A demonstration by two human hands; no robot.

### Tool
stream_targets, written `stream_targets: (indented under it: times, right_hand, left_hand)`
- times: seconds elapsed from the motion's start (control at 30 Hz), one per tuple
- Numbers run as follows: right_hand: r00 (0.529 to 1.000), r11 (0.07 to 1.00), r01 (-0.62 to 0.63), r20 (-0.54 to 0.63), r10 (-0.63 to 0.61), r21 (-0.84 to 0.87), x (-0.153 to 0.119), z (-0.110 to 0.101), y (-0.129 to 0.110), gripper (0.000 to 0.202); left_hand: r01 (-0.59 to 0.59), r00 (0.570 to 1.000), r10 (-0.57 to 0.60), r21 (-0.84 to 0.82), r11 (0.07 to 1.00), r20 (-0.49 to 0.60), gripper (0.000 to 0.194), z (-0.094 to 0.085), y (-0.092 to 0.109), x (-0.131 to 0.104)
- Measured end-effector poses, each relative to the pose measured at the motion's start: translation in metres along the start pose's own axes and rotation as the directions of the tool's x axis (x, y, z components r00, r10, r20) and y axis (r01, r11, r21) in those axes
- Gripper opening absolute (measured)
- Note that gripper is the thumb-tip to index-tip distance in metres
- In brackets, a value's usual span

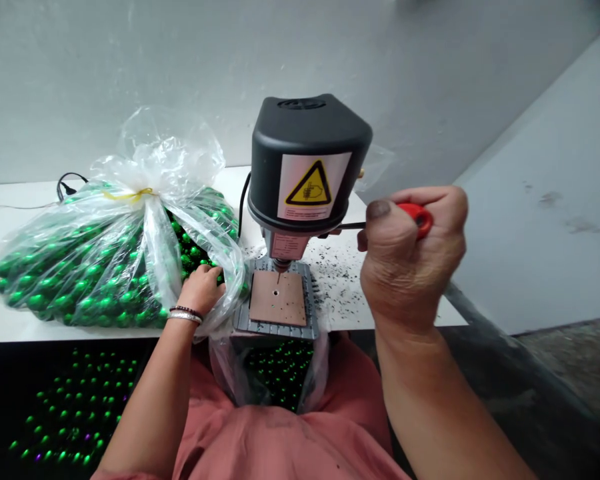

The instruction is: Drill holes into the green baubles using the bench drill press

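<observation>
My right hand (413,257) is closed around the red-knobbed feed lever (353,226) of a small black bench drill press (310,133). Under its thin drill bit (279,277) lies a square copper-coloured plate (265,308) with a small hole near its middle. The bit's tip is close to the plate; whether they touch I cannot tell. To the left, my left hand (203,288) reaches into an opening in a clear plastic bag (145,233) full of shiny green beads (87,297). Its fingertips are hidden among the bag and beads, so any bead in them does not show.
Dark shavings (343,280) litter the white table (350,317) right of the drill press. A yellow tie (130,195) closes the bag's neck. Another plastic bag (321,363) with green beads hangs open below the table edge. A black plug (69,189) lies behind the big bag.
</observation>
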State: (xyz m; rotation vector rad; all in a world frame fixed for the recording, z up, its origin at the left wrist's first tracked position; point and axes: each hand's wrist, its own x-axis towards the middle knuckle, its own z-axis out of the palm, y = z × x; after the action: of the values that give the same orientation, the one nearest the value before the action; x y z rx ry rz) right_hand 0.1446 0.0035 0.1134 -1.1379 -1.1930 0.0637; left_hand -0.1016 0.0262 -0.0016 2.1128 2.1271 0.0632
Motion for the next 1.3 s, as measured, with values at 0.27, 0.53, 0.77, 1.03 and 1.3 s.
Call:
stream_targets:
  times: [0.27, 0.53, 0.77, 1.03, 1.3]
  right_hand:
    - [0.999, 0.999, 0.045, -0.023, -0.046, -0.019, -0.002, 0.0, 0.002, 0.022]
    - [0.999, 0.999, 0.036, -0.03, -0.037, -0.029, -0.005, -0.002, 0.0, 0.02]
    - [0.997, 0.998, 0.067, -0.04, -0.068, -0.011, -0.005, -0.002, 0.002, 0.016]
    - [0.998, 0.998, 0.058, -0.036, -0.058, -0.001, -0.006, -0.002, 0.0, 0.014]
    - [0.992, 0.992, 0.122, -0.012, -0.122, 0.012, -0.005, -0.005, -0.002, 0.014]
  left_hand:
    - [-0.049, 0.987, 0.026, 0.141, 0.989, 0.161, 0.036, -0.017, 0.011, 0.01]
    - [-0.023, 0.978, -0.024, 0.224, 0.974, 0.205, 0.033, -0.02, 0.024, 0.016]
    - [0.144, 0.979, -0.174, -0.254, 0.957, -0.102, 0.046, -0.035, 0.008, -0.015]
    - [0.172, 0.985, 0.039, -0.964, -0.205, 0.168, 0.034, -0.04, 0.035, -0.062]
    - [0.351, 0.932, 0.105, -0.786, -0.509, 0.348, 0.042, -0.024, 0.067, -0.07]
